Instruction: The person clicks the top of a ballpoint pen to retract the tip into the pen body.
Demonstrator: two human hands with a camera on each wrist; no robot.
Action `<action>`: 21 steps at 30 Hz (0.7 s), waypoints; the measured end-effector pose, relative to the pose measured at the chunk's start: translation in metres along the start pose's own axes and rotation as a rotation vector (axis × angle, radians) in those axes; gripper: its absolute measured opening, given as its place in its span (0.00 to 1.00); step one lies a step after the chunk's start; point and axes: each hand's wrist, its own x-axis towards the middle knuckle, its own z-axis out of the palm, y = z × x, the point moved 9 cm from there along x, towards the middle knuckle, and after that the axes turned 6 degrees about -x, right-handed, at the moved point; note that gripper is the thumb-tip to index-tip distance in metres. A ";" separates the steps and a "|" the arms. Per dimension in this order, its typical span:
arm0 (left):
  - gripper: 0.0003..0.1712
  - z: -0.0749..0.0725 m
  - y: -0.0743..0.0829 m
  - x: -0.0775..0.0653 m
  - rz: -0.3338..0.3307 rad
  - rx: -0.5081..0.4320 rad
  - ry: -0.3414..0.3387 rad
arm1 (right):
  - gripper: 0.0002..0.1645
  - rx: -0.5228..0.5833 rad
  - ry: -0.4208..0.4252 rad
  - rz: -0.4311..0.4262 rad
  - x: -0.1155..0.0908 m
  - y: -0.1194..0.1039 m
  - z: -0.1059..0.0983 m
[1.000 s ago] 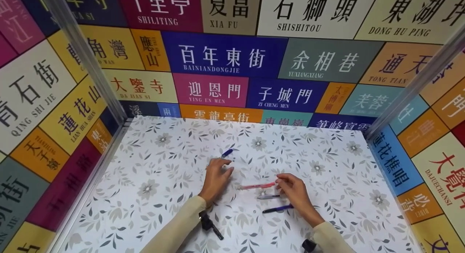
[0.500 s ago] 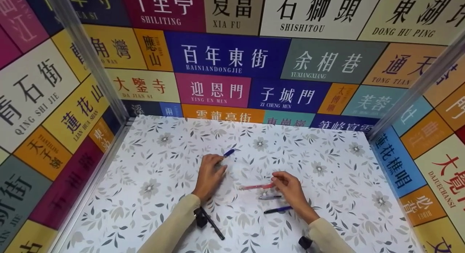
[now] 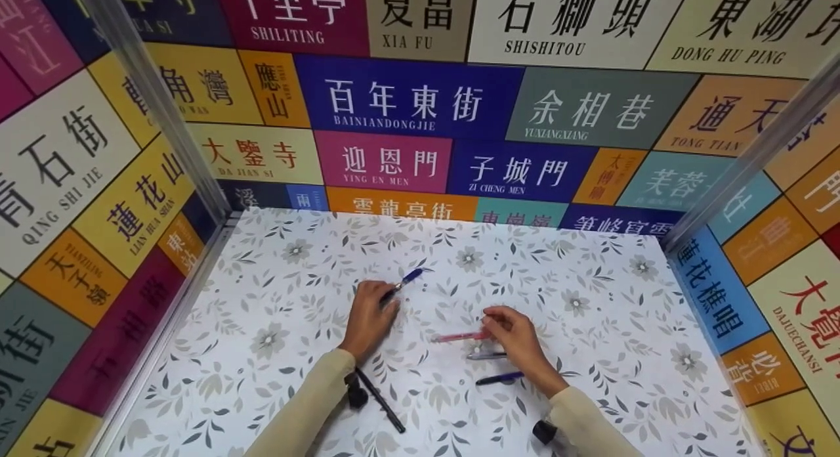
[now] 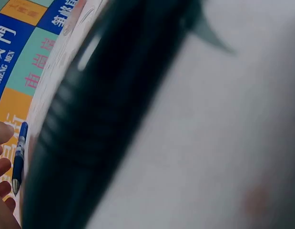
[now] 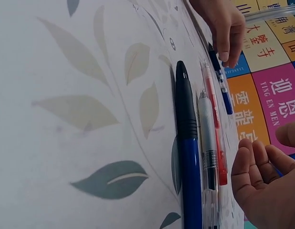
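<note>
Loosely bent, my left hand (image 3: pixel 369 319) is beside a blue pen (image 3: pixel 412 275) with a silver middle, overlapping its near end in the head view. In the left wrist view the fingers (image 4: pixel 3 167) sit right at that blue pen (image 4: pixel 21 157). My right hand (image 3: pixel 518 335) hovers with loosely curled fingers over the end of a pink-red pen (image 3: pixel 456 337). The right wrist view shows its thumb apart from the fingers (image 5: pixel 254 167) and nothing between them. Nearer lie a clear grey pen (image 3: pixel 487 356) and a blue pen with a black end (image 3: pixel 499 378).
A black pen (image 3: pixel 379 399) lies by the left wrist, large and blurred in the left wrist view. Each wrist carries a black camera. A white leaf-patterned cloth (image 3: pixel 558 273) covers the table, with sign-printed walls (image 3: pixel 407 96) and metal posts (image 3: pixel 157 109) around it.
My left hand has drawn back to the left, uncovering more of the blue pen, which stays in place. My right hand has shifted slightly left over the pink-red pen.
</note>
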 end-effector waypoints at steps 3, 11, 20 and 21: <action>0.17 0.000 -0.003 -0.001 0.015 0.038 0.005 | 0.17 0.003 -0.010 -0.005 0.006 0.000 0.005; 0.17 0.002 -0.007 -0.001 0.041 0.091 -0.040 | 0.15 -0.076 -0.024 -0.036 0.023 -0.002 0.014; 0.13 -0.001 -0.011 0.001 0.071 0.138 -0.011 | 0.15 -0.068 -0.017 -0.054 0.034 0.000 0.017; 0.12 -0.001 -0.012 0.001 0.072 0.149 -0.006 | 0.16 -0.071 -0.019 -0.059 0.035 0.000 0.017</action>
